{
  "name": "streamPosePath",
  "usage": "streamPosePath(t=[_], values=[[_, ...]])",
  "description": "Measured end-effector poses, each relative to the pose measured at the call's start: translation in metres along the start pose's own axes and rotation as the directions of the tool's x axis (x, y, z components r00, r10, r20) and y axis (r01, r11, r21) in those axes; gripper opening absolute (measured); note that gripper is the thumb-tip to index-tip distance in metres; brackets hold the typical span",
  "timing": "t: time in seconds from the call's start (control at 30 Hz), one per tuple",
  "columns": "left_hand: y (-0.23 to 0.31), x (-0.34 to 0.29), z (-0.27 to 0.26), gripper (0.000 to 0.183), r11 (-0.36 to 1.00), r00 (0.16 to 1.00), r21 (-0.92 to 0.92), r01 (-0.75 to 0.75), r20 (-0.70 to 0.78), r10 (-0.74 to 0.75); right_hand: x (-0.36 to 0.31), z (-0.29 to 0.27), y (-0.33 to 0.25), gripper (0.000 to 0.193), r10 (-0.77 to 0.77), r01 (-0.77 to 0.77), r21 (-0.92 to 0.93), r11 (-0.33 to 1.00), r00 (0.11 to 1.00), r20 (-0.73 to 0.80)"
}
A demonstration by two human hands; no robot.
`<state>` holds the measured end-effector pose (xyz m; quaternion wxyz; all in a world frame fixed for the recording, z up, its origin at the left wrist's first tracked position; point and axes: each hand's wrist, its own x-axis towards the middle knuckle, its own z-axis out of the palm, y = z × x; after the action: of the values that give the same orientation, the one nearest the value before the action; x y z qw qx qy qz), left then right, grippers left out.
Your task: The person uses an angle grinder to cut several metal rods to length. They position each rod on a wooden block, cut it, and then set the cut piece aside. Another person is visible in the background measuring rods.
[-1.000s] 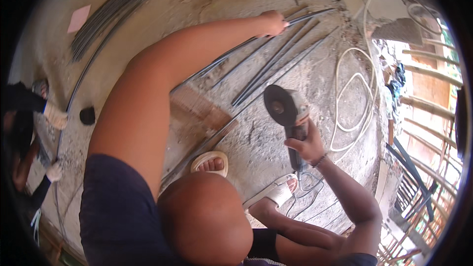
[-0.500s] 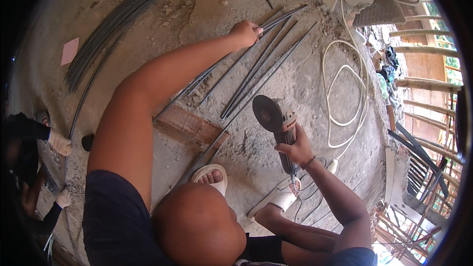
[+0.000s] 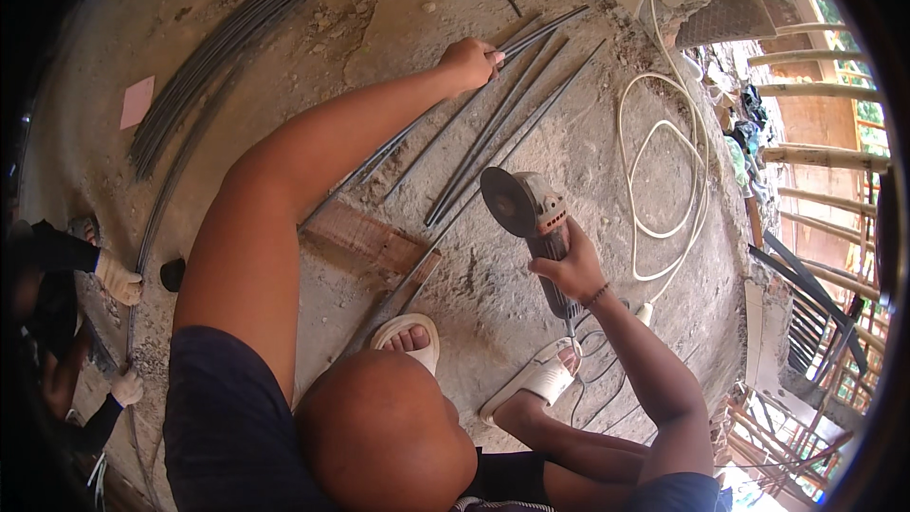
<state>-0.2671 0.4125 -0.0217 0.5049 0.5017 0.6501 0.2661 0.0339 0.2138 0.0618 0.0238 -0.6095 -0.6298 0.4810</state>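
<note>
My left hand (image 3: pixel 469 64) is stretched far out over the floor, its fingers closed round dark steel rods (image 3: pixel 545 33). Several loose rods (image 3: pixel 493 137) lie beside it, some crossing a reddish-brown wooden plank (image 3: pixel 370 237). In my right hand (image 3: pixel 576 270) is an angle grinder (image 3: pixel 542 204), gripped by its dark body. Its cutting disc (image 3: pixel 509 202) faces left and stands apart from the rods. Whether the disc is spinning cannot be made out. My sandalled feet (image 3: pixel 548 381) are just below the grinder.
A bundle of long rods (image 3: pixel 227 57) lies far left beside a pink sheet (image 3: pixel 137 102). At the left edge, a co-worker's gloved hand (image 3: pixel 118 277) touches a rod. A white cable (image 3: pixel 621 142) coils on the right, before bamboo poles (image 3: pixel 820 159). A black round object (image 3: pixel 172 275) sits near my left arm.
The grinder has shifted slightly up and left in my right hand. My left hand stays on the rods. The co-worker's gloved hands have moved a little to the right.
</note>
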Motion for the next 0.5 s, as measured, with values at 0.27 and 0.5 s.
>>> streamPosePath(t=[0.27,0.5], values=[[-0.006,0.006,-0.002,0.033,0.998,0.997,-0.030,-0.051,0.052,0.052,0.021,0.016,-0.019,0.075,-0.125,0.119,-0.107,0.987,0.991,-0.050],[-0.005,0.010,-0.006,0.032,0.962,0.994,-0.271,0.027,0.109,0.003,0.033,0.033,-0.062,0.071,-0.112,0.118,-0.156,0.981,0.993,0.047]])
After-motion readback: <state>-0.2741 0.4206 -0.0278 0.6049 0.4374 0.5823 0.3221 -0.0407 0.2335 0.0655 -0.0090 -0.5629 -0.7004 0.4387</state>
